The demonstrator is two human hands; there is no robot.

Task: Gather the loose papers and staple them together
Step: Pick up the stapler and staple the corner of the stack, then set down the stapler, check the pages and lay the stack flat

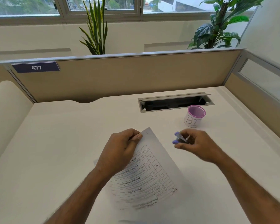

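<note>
The papers (pixel 145 172) lie slantwise on the tabletop (pixel 58 143), their long axis running from the near edge up to a far corner. The left hand (pixel 120 149) pinches that corner. Just right of it, apart from the sheets, the right hand (pixel 196 146) grips a small purple stapler (pixel 179 139), its mouth apparently turned toward the corner, though blur hides detail.

A pink mesh pen cup (pixel 195 116) wrapped in white paper stands on the white desk (pixel 71 135). Just behind the cup lies an open cable tray (pixel 174 102). Behind that rises a beige partition (pixel 136 73) bearing a blue "477" sign (pixel 36 67), with two potted plants (pixel 96 29) beyond.
</note>
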